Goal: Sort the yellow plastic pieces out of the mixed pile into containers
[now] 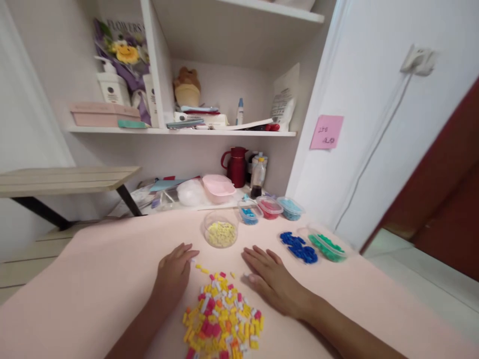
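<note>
My left hand [175, 269] rests on the pink tablecloth, fingers loosely stretched out and apart. By its index fingertip is a small white piece [193, 260], which it may be touching. Palm down on the right, my right hand [275, 281] lies flat with its fingers extended. Another white piece [246, 274] sits at its thumb tip. Between my forearms spreads a pile of small yellow, white, pink and orange plastic pieces [222, 319]. Just beyond both hands stands a round clear container [220, 232] of pale yellow pieces.
To the right are dark blue pieces [298, 248] and a clear tub of green pieces [328, 248]. Farther back stand tubs of blue [249, 215], red [270, 208] and light blue pieces [291, 208]. Behind them are a pink box [219, 188], a red jug [237, 167] and a bottle [258, 179].
</note>
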Action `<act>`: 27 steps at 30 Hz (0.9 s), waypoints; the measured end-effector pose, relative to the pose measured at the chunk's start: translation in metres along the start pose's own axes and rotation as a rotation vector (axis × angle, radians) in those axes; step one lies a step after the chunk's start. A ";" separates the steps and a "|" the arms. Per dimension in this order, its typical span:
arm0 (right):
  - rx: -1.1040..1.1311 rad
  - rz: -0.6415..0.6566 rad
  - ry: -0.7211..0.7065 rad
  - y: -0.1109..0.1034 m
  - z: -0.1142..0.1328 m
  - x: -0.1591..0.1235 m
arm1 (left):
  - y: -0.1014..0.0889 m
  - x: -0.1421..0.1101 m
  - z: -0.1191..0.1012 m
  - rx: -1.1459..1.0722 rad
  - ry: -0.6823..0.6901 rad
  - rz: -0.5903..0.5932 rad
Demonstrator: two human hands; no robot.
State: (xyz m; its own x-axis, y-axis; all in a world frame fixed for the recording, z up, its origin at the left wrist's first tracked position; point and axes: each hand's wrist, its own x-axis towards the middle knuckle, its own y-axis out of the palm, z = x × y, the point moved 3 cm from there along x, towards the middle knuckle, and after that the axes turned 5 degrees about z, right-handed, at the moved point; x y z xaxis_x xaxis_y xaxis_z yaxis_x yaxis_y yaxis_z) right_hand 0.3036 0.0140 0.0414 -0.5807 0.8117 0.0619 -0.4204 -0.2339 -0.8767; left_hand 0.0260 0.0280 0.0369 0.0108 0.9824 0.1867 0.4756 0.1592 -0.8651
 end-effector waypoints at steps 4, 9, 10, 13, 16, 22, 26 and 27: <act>-0.043 0.018 0.005 0.003 0.001 0.001 | 0.008 0.000 -0.004 0.086 0.035 0.080; -0.069 0.056 -0.063 0.009 0.015 0.000 | 0.013 -0.003 -0.006 0.087 0.126 0.125; -0.069 0.083 -0.088 0.010 0.018 0.000 | 0.014 -0.003 -0.006 0.084 0.142 0.129; -0.082 0.179 -0.162 0.011 0.028 -0.001 | 0.015 -0.005 -0.007 0.080 0.212 0.150; -0.108 0.230 -0.210 0.011 0.031 -0.002 | 0.016 -0.006 -0.009 0.058 0.306 0.207; -0.122 0.198 -0.210 0.011 0.030 -0.001 | 0.015 -0.007 -0.015 -0.068 0.366 0.309; -0.141 0.181 -0.192 0.013 0.032 -0.001 | 0.012 -0.010 -0.017 -0.277 0.269 0.364; -0.144 0.177 -0.193 0.013 0.033 -0.001 | 0.011 -0.011 -0.018 -0.339 0.228 0.377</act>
State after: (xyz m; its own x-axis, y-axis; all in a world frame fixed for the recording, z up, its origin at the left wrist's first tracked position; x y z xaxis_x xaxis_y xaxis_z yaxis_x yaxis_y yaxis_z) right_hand 0.2761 -0.0077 0.0460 -0.7637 0.6453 -0.0204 -0.2056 -0.2730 -0.9398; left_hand 0.0469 0.0173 0.0333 0.4074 0.9130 0.0214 0.6581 -0.2773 -0.7000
